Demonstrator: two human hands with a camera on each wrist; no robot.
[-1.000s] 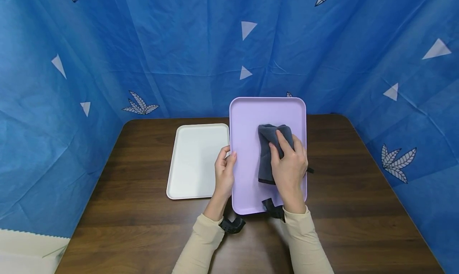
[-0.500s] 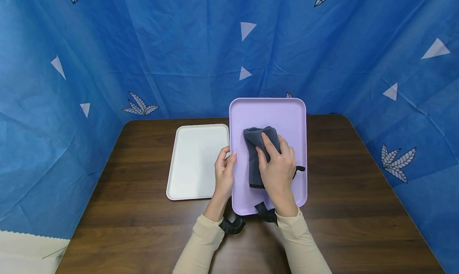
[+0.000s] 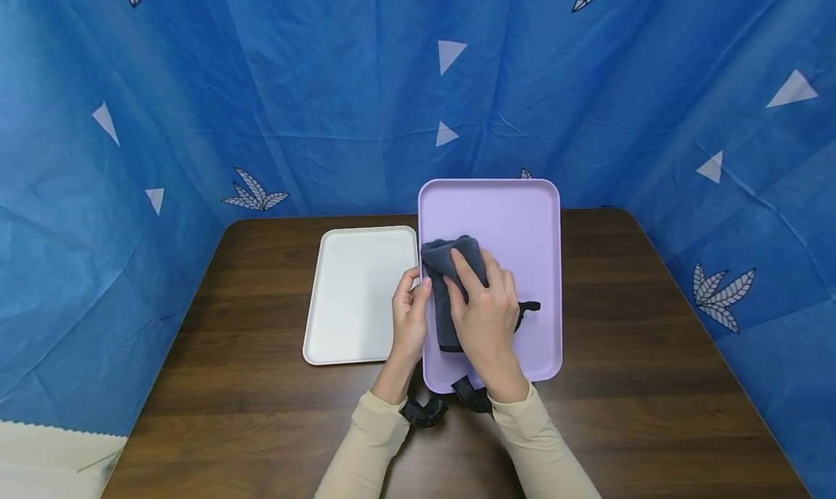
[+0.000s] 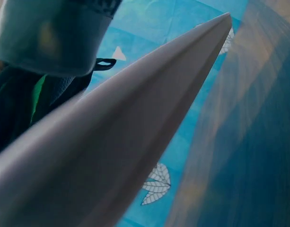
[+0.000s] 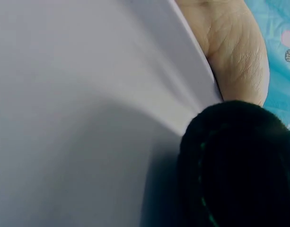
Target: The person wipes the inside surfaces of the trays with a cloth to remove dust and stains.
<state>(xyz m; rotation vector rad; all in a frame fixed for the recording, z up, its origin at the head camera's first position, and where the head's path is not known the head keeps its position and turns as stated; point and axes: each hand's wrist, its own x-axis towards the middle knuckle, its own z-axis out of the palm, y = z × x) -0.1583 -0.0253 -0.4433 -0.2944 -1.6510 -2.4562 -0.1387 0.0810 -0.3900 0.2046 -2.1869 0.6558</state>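
My left hand (image 3: 409, 314) grips the left edge of a lilac rectangular tray (image 3: 532, 223), thumb over the rim, and holds it up over the table. With the fingers of my right hand (image 3: 486, 314) I hold a folded dark grey cloth (image 3: 447, 318) against the tray's inner face, close beside the left thumb. The cloth has a black hem and a small black loop (image 3: 530, 306). In the left wrist view the tray's side (image 4: 111, 127) runs diagonally. The right wrist view shows the dark cloth (image 5: 239, 165) at the rim, near my left palm (image 5: 237, 52).
A white tray (image 3: 362, 296) lies flat on the brown wooden table (image 3: 248, 325), left of my left hand. A blue curtain (image 3: 326, 85) with white leaves and triangles hangs behind and along both sides. Black straps (image 3: 423, 412) sit at my wrists.
My right hand has slid the cloth leftward across the lilac tray, from its right half to its left edge. My left hand and the white tray stay about where they were.
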